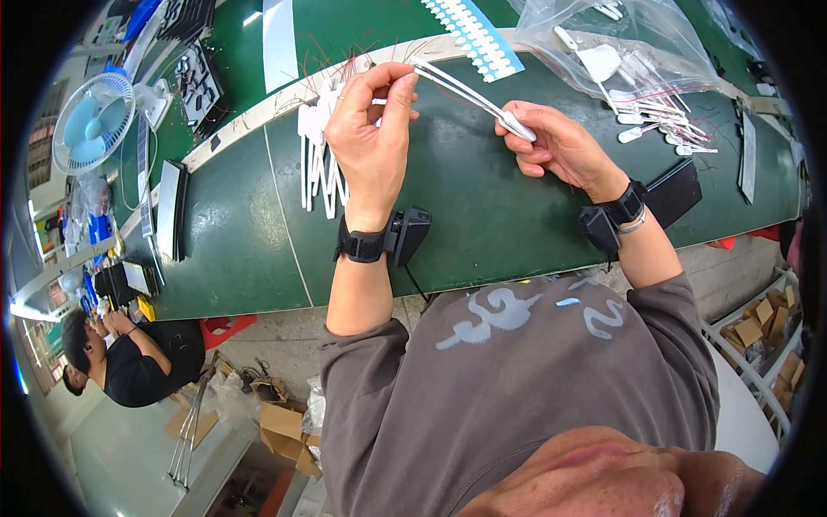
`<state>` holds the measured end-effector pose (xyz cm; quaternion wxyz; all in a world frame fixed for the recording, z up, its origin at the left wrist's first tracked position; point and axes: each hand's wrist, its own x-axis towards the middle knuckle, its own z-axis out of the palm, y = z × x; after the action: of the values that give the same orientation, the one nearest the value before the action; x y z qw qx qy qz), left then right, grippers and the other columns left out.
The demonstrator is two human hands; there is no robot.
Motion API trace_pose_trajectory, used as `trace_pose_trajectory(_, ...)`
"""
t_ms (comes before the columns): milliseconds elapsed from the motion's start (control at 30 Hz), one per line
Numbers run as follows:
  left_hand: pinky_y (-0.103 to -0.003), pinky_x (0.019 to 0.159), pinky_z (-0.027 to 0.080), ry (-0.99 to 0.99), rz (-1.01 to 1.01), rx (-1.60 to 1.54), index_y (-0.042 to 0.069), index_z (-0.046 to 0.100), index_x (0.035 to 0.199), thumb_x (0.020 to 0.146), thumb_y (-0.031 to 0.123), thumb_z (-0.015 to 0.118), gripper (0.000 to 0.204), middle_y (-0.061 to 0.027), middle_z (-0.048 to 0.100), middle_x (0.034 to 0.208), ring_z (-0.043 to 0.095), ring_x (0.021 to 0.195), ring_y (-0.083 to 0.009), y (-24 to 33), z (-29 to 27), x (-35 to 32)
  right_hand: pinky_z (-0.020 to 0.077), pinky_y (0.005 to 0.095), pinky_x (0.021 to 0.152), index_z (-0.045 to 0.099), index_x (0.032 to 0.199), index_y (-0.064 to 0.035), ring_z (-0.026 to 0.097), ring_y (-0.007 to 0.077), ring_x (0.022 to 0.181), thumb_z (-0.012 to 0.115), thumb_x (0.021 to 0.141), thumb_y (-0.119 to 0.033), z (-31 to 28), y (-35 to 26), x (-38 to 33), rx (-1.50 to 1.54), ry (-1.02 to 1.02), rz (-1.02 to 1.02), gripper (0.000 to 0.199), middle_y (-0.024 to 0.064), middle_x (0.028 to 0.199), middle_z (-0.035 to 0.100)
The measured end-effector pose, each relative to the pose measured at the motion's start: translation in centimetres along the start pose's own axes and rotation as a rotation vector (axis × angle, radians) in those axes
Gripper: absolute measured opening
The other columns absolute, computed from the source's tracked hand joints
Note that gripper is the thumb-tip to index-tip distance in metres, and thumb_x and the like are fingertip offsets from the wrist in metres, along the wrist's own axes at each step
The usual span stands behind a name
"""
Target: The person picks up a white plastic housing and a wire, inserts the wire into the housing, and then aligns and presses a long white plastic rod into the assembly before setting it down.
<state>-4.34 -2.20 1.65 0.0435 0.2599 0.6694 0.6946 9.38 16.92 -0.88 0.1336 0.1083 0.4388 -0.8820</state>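
My left hand (372, 129) pinches the thin end of a long white plastic strip (461, 90) above the green table (482, 207). My right hand (551, 142) grips the same strip's wider rounded end. The strip runs between both hands, tilted down to the right. Just left of my left hand lies a bunch of similar white strips with thin red wires (317, 159). Both wrists wear black bands with small black boxes.
A clear plastic bag of white parts (620, 60) and loose white pieces with red wires (663, 129) lie at the back right. A blue-dotted white sheet (474, 34), a small fan (90, 121), black trays (170, 211), a seated person (129, 353) and cardboard boxes (284, 426) surround the table.
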Motion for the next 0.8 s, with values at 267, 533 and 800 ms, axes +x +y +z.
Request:
trace_pose_trajectory(267, -0.025, 0.061, 0.053, -0.011, 0.352, 0.275, 0.001, 0.068, 0.099, 0.086, 0.003, 0.067, 0.013, -0.0078, 0.065, 0.094, 0.063, 0.08, -0.0134, 0.4, 0.0, 0.4, 0.0355, 0.0211, 0.048, 0.054, 0.102, -0.0021, 0.028, 0.004, 0.05, 0.041, 0.103, -0.027, 0.3, 0.0, 0.0, 0.01, 0.021, -0.01, 0.029, -0.0025, 0.071, 0.043)
trace_pose_trajectory(533, -0.026, 0.067, 0.053, -0.046, -0.05, 0.035, 0.001, 0.066, 0.11, 0.093, 0.018, 0.064, 0.024, -0.008, 0.066, 0.103, 0.063, 0.086, -0.0137, -0.9, 0.2, 0.2, 0.035, 0.0211, 0.048, 0.054, 0.103, -0.0018, 0.029, 0.0041, 0.051, 0.041, 0.103, -0.028, 0.4, -0.1, -0.1, 0.025, 0.014, -0.006, 0.029, -0.0032, 0.07, 0.042)
trace_pose_trajectory(800, -0.028, 0.073, 0.054, -0.292, -0.482, -0.437, -0.002, 0.065, 0.114, 0.097, 0.027, 0.059, 0.034, -0.011, 0.067, 0.11, 0.063, 0.091, -0.0135, 0.1, 0.9, -0.3, 0.0351, 0.0207, 0.049, 0.054, 0.103, -0.0007, 0.029, 0.0041, 0.051, 0.042, 0.102, -0.029, 0.5, -0.1, -0.1, -0.019, -0.015, -0.002, 0.03, -0.0032, 0.07, 0.042)
